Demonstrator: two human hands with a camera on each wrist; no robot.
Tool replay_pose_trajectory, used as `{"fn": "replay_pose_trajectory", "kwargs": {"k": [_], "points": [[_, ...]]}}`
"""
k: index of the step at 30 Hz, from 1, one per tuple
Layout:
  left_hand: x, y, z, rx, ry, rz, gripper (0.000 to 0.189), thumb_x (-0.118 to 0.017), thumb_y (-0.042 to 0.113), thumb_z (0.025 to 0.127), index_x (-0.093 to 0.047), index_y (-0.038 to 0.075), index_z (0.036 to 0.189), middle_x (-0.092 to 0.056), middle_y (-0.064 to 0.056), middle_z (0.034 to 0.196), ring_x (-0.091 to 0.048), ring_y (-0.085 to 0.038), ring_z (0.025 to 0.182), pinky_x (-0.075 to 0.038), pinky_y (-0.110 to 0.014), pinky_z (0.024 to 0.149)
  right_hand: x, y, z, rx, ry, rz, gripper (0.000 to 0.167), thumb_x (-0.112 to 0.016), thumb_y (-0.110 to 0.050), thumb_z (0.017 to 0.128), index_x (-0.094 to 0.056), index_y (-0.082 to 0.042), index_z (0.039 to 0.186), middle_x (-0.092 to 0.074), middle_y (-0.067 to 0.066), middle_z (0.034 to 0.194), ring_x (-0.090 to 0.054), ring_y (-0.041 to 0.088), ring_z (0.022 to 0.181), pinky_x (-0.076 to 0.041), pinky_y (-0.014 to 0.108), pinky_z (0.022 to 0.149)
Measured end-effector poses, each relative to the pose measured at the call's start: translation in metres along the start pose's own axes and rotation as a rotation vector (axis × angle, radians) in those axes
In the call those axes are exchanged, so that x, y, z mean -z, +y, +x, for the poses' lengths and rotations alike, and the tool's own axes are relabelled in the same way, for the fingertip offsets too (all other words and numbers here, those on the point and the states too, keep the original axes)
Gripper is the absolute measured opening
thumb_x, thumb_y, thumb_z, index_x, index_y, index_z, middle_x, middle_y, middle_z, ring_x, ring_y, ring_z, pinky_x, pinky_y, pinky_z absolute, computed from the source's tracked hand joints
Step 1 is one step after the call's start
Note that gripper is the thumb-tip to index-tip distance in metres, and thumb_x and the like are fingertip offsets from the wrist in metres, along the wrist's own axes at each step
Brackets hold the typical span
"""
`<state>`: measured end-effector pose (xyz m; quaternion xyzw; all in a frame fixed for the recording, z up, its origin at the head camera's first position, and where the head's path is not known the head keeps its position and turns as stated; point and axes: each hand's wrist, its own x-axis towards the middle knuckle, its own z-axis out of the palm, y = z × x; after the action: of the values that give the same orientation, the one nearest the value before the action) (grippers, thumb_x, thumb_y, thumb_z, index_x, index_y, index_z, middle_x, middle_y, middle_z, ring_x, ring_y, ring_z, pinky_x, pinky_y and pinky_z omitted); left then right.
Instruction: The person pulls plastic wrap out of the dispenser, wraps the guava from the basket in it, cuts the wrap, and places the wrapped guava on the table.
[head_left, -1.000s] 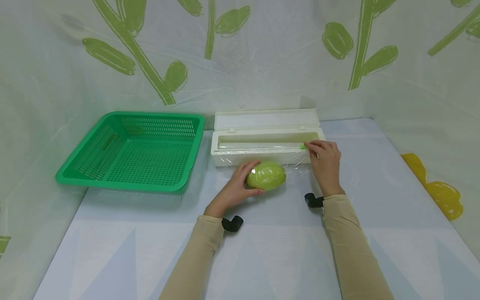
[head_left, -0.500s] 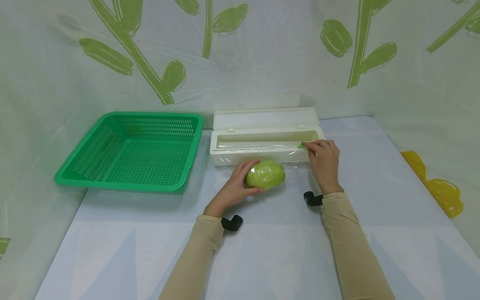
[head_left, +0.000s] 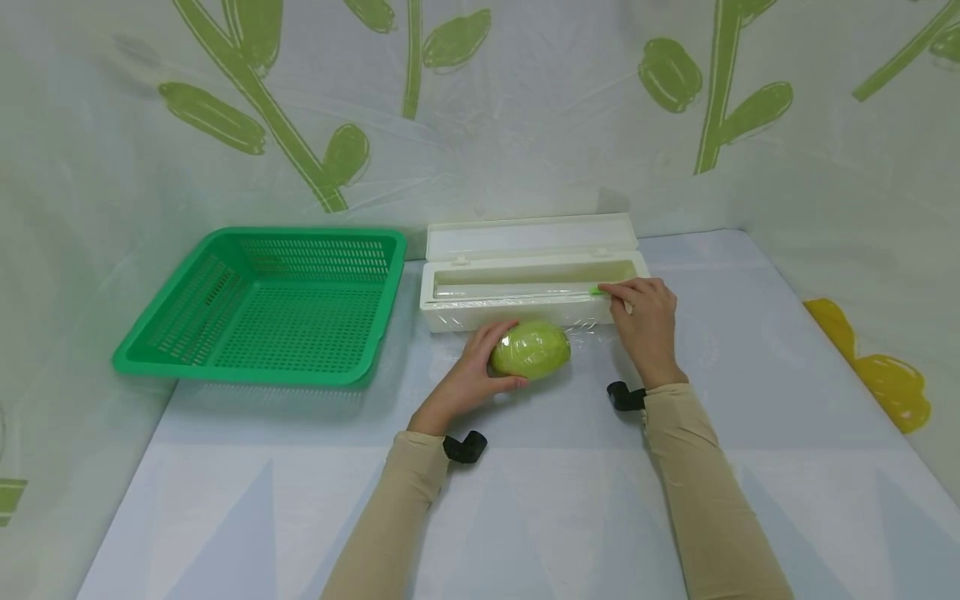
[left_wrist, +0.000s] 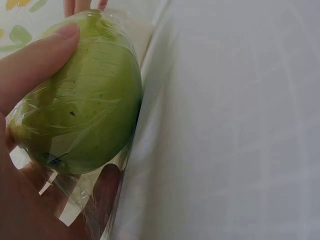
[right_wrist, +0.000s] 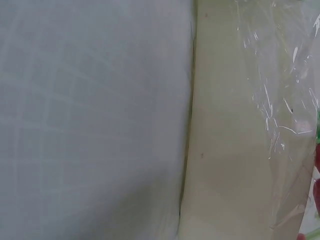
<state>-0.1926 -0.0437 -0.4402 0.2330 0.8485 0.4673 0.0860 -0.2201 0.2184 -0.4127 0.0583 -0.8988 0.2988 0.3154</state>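
Note:
A green oval fruit (head_left: 531,350) wrapped in cling film lies before a white cling film box (head_left: 450,315). My left hand (head_left: 474,371) grips it from the left; in the left wrist view the thumb lies over the wrapped fruit (left_wrist: 90,100), other fingers round its far side. The box's lid (head_left: 532,236) stands raised, and a film roll (head_left: 502,292) lies inside. Film (head_left: 583,332) runs over the front wall toward the fruit. At the front rim my right hand (head_left: 647,329) pinches a small green slide cutter (head_left: 596,291). The right wrist view has the box wall (right_wrist: 225,130) with creased film (right_wrist: 275,110).
A green perforated basket (head_left: 363,367) stands left of the box, near the table's left edge. Behind the box rises a pale curtain (head_left: 540,125) printed with green leaves. The white-and-blue cloth (head_left: 510,508) covers the table.
My right hand has slid a short way left along the box's front rim with the slide cutter. My left hand and the fruit have stayed in place.

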Motion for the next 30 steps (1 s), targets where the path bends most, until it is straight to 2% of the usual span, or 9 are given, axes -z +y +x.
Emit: {"fn": "replay_pose_trajectory", "kwargs": {"k": [4,8,13,22,30], "points": [[0.000,0.000,0.000,0.002,0.003,0.002,0.081,-0.076,0.034,0.070,-0.027,0.039,0.135,-0.028,0.009,0.132,-0.029,-0.012,0.120,-0.029,-0.045,0.096,0.000,-0.001,0.000,-0.011,-0.005,0.004,0.018,-0.058,-0.001,0.081,-0.072,-0.008,0.090,-0.065,0.006,0.086,-0.048,0.024,0.089,-0.027,0.047,0.090],[0.000,-0.001,0.000,-0.001,0.005,0.006,0.081,-0.075,0.036,0.070,-0.027,0.039,0.135,-0.028,0.009,0.132,-0.030,-0.012,0.120,-0.029,-0.045,0.096,-0.002,-0.002,0.000,-0.024,-0.001,0.008,0.015,-0.064,-0.010,0.081,-0.071,-0.009,0.093,-0.063,0.006,0.086,-0.046,0.025,0.089,-0.026,0.047,0.089],[0.000,-0.003,0.001,-0.011,0.002,0.016,0.081,-0.075,0.039,0.070,-0.026,0.040,0.135,-0.028,0.008,0.132,-0.029,-0.013,0.120,-0.029,-0.045,0.096,-0.005,-0.004,-0.002,-0.036,-0.004,-0.020,0.025,-0.069,-0.018,0.078,-0.069,-0.010,0.101,-0.062,0.006,0.088,-0.045,0.026,0.090,-0.025,0.047,0.089],[-0.001,-0.005,0.000,0.001,0.006,0.012,0.082,-0.075,0.040,0.069,-0.026,0.041,0.134,-0.028,0.009,0.133,-0.030,-0.013,0.120,-0.029,-0.045,0.096,-0.008,-0.007,-0.001,-0.032,-0.012,-0.017,0.025,-0.069,-0.010,0.078,-0.068,-0.008,0.102,-0.060,0.008,0.085,-0.045,0.029,0.090,-0.027,0.049,0.087],[-0.001,-0.005,0.001,-0.013,0.009,0.018,0.082,-0.075,0.037,0.070,-0.026,0.040,0.135,-0.029,0.008,0.132,-0.030,-0.013,0.120,-0.030,-0.045,0.095,-0.010,-0.010,-0.001,-0.025,-0.009,-0.012,0.016,-0.061,-0.003,0.082,-0.070,-0.009,0.094,-0.060,0.008,0.082,-0.045,0.029,0.087,-0.029,0.047,0.085]]}}
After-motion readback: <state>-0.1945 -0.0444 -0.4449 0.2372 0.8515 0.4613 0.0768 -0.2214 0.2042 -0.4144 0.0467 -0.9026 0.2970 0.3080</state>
